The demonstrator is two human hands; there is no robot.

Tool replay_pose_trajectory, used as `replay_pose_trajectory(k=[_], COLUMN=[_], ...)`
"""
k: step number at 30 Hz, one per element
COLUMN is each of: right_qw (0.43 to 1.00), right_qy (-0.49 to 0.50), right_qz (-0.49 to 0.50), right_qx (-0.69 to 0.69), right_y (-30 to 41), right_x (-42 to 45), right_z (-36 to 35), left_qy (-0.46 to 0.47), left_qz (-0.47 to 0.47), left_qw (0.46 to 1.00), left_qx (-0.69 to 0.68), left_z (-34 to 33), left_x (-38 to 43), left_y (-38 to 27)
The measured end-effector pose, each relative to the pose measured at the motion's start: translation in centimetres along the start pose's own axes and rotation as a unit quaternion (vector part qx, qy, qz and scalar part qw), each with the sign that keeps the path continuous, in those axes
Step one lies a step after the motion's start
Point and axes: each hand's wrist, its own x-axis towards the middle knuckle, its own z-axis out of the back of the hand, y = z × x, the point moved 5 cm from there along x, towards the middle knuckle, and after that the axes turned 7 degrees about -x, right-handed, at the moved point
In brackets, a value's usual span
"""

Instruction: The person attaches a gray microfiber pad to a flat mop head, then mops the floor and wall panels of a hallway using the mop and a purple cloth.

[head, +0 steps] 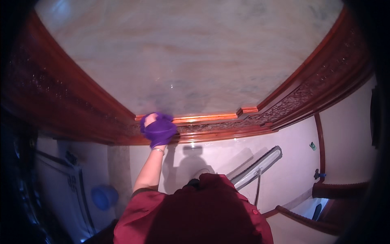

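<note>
My left hand point(151, 119) reaches forward from the left side of my body and grips a bunched purple cloth point(161, 131). The cloth wraps most of the hand and lies against the lower left corner of a carved, glossy reddish wooden frame point(210, 117). This frame borders a large marble-patterned panel point(195, 61). Part of the hand's skin shows through the folds, and the fingertips are hidden. A bracelet circles the wrist. My right hand is out of view; the dark red shirt fills the bottom middle.
A flat mop with a wide grey head point(258, 169) is at my right on the pale floor. A blue bucket point(104, 197) stands at the lower left. Farther right are a small green object point(313, 146) and dark red wooden trim point(320, 143). Shadows fall on the floor before me.
</note>
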Motion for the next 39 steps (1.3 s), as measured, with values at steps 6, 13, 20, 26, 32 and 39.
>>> replay_pose_trajectory(k=[6, 13, 20, 26, 32, 39], right_qw=[1.000, 0.995, 0.964, 0.919, 0.883, 0.887], right_qy=[-0.005, 0.018, 0.068, 0.086, 0.062, -0.077], right_qz=[-0.004, 0.052, 0.046, 0.154, 0.294, 0.399], right_qx=[0.004, 0.079, 0.255, 0.353, 0.360, 0.220], right_y=[-1.1, -4.0, -5.4, -6.8, -4.6, 4.4], right_x=[-0.3, -1.5, -5.9, -5.7, -7.0, -15.4], right_z=[0.4, 1.7, 1.9, 2.8, 3.7, 6.9], left_qy=[0.123, -0.020, 0.188, 0.309, 0.651, 0.926], left_qz=[-0.013, -0.081, -0.265, -0.437, -0.392, -0.226], left_qw=[0.979, 0.975, 0.926, 0.825, 0.605, 0.239], left_qx=[-0.160, -0.204, -0.193, -0.182, -0.237, -0.187], left_z=[-6.8, -3.6, -17.1, -26.0, -32.5, -31.0], left_x=[-2.7, -0.7, -10.4, -21.5, -33.2, -53.5], left_y=[2.1, -4.2, -13.1, -17.2, -23.0, -36.2])
